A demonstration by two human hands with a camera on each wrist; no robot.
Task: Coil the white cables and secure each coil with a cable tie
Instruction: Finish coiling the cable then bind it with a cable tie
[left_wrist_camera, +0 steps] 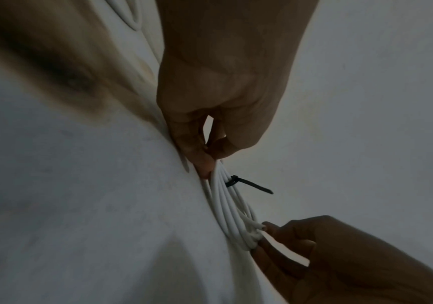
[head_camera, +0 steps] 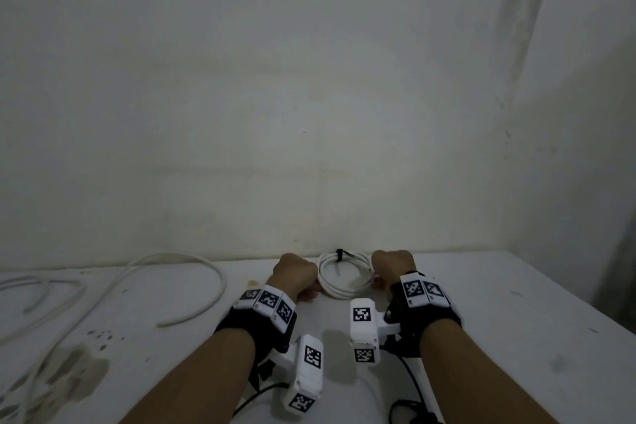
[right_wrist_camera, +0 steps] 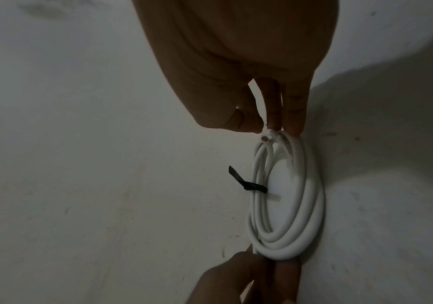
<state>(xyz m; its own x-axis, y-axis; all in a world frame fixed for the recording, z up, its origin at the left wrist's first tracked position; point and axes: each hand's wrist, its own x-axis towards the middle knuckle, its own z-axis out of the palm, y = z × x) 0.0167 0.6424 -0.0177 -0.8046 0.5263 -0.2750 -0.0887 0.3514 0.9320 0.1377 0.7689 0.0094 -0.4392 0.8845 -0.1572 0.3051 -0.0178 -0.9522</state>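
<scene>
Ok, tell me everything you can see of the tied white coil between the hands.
The coil is one smooth, white, round cable wound in several loops and lying flat on the white table near the wall. A black cable tie cinches its far side, tail sticking out. One cut end pokes out by the right hand, which pinches that side; the left hand pinches the opposite side.

White tabletop (head_camera: 499, 320) with dark smudges and a brownish stain near its left front, pale wall (head_camera: 309, 79) behind, faint grey streaks on it, possibly damp marks, black cords (head_camera: 409, 375) at the near edge.
</scene>
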